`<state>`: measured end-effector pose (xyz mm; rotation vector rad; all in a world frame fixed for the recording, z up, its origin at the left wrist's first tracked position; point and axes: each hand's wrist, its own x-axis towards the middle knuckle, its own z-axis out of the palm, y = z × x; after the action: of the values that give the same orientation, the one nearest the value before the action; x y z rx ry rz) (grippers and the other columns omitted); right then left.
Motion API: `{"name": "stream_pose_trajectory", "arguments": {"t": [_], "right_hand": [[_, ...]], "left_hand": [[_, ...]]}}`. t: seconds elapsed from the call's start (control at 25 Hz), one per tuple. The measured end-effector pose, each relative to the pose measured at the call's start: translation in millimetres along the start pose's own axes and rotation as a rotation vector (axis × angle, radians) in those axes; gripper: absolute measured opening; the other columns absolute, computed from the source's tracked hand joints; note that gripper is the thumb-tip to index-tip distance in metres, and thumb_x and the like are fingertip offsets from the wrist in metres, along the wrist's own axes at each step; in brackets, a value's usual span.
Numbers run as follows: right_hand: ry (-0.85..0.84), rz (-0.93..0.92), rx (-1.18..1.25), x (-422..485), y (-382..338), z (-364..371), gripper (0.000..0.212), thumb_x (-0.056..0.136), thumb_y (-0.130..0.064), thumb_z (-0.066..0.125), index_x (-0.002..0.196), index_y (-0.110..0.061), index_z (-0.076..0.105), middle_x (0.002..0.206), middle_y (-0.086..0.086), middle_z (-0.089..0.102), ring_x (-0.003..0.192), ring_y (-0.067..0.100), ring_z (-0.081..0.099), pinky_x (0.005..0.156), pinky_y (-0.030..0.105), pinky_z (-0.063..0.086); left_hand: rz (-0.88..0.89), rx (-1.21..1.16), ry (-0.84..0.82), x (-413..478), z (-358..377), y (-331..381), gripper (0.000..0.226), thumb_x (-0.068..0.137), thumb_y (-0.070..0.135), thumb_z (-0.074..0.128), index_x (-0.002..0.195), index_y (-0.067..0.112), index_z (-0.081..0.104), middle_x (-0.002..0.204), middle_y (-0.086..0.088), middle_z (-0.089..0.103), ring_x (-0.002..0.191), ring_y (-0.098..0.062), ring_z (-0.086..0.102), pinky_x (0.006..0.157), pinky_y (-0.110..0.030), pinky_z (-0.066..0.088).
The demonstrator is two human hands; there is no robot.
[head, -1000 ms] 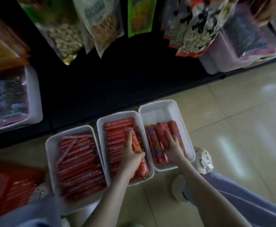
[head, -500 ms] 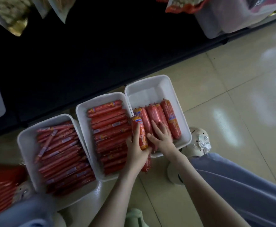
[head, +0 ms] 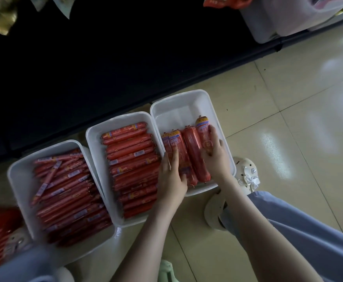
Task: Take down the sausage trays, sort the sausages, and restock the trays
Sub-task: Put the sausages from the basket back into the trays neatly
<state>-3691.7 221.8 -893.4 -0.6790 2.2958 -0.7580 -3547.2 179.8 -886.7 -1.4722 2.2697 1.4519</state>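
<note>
I judge sorting nearly done: 3 trays (head: 178,113) sit on the floor (head: 288,88), left hand (head: 171,180) and right hand (head: 215,157) lie flat on the fat sausages (head: 193,147), reshelving left.

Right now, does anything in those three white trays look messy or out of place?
Yes. In the left tray, a few thin sausages lie slanted across the others, which all run one way. The middle tray looks orderly. The right tray is bare at its far end; the left hand and right hand touch its thick sausages.
</note>
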Motion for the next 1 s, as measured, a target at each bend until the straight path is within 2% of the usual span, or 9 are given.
{"name": "stream_pose_trajectory", "arguments": {"t": [0.12,0.2,0.32,0.4,0.52,0.72,0.84,0.92,1.0], "right_hand": [[-0.143,-0.009,-0.276,23,34,7,0.064,0.097,-0.021,0.044,0.151,-0.034,0.013,0.145,0.009,0.033,0.123,0.031,0.042,0.102,0.041,0.038],[-0.253,0.004,-0.281,27,48,10,0.067,0.097,-0.025,0.045,0.151,-0.036,0.006,0.153,0.006,0.021,0.133,0.033,0.028,0.111,0.044,0.025],[-0.233,-0.006,-0.278,26,56,11,0.077,0.095,-0.023,0.052,0.151,-0.033,0.001,0.154,0.007,0.020,0.132,0.034,0.027,0.111,0.045,0.023],[-0.184,-0.010,-0.231,20,54,10,0.082,0.089,-0.015,0.059,0.152,-0.028,0.008,0.151,0.009,0.024,0.132,0.034,0.028,0.111,0.045,0.024],[-0.187,-0.054,-0.138,9,42,12,0.086,0.083,-0.014,0.069,0.151,-0.023,0.017,0.149,0.011,0.024,0.135,0.032,0.023,0.114,0.043,0.019],[-0.355,-0.043,-0.483,0,36,32,0.107,0.081,-0.052,0.065,0.150,-0.025,-0.012,0.156,0.019,-0.014,0.143,0.039,-0.004,0.114,0.048,0.004],[-0.372,-0.059,-0.599,-4,32,32,0.102,0.084,-0.059,0.055,0.149,-0.026,-0.016,0.153,0.019,-0.025,0.144,0.035,-0.016,0.116,0.047,-0.003],[-0.333,-0.069,-0.561,-11,21,29,0.097,0.087,-0.052,0.055,0.149,-0.026,-0.014,0.156,0.014,-0.022,0.144,0.030,-0.017,0.117,0.045,-0.005],[-0.288,-0.109,-0.453,-23,-3,24,0.088,0.090,-0.045,0.053,0.151,-0.027,-0.009,0.159,0.007,-0.014,0.146,0.025,-0.013,0.119,0.042,-0.003]], "left_hand": [[-0.112,0.247,-0.070,17,-2,-4,0.092,0.093,0.031,0.056,0.149,0.025,-0.017,0.156,-0.011,-0.022,0.146,-0.027,-0.012,0.118,-0.038,0.003],[-0.096,0.274,-0.141,29,1,-12,0.099,0.092,0.025,0.059,0.147,0.018,-0.024,0.149,-0.009,-0.037,0.143,-0.025,-0.022,0.119,-0.035,-0.003],[-0.063,0.273,-0.179,33,7,-21,0.097,0.093,0.012,0.057,0.144,0.004,-0.024,0.136,-0.007,-0.048,0.137,-0.021,-0.032,0.112,-0.026,-0.015],[-0.050,0.267,-0.160,32,11,-23,0.096,0.092,0.008,0.057,0.144,0.002,-0.023,0.135,-0.008,-0.049,0.139,-0.024,-0.031,0.108,-0.022,-0.016],[-0.040,0.286,-0.142,36,14,-26,0.096,0.091,-0.001,0.054,0.144,0.006,-0.025,0.134,-0.009,-0.050,0.140,-0.027,-0.028,0.118,-0.028,-0.003],[-0.053,0.315,-0.159,38,16,-27,0.098,0.090,-0.009,0.048,0.146,0.024,-0.024,0.140,-0.005,-0.050,0.141,-0.024,-0.028,0.117,-0.029,0.005],[-0.046,0.453,-0.135,35,11,-24,0.094,0.094,0.013,0.055,0.148,0.021,-0.021,0.143,-0.012,-0.044,0.142,-0.031,-0.024,0.119,-0.038,-0.001],[-0.041,0.521,-0.146,28,-1,-16,0.090,0.096,0.029,0.052,0.148,0.021,-0.020,0.150,-0.017,-0.033,0.143,-0.032,-0.021,0.116,-0.043,-0.007],[-0.023,0.517,-0.123,18,-21,-3,0.082,0.098,0.029,0.046,0.149,0.021,-0.017,0.154,-0.016,-0.025,0.144,-0.031,-0.018,0.117,-0.043,-0.006]]}}
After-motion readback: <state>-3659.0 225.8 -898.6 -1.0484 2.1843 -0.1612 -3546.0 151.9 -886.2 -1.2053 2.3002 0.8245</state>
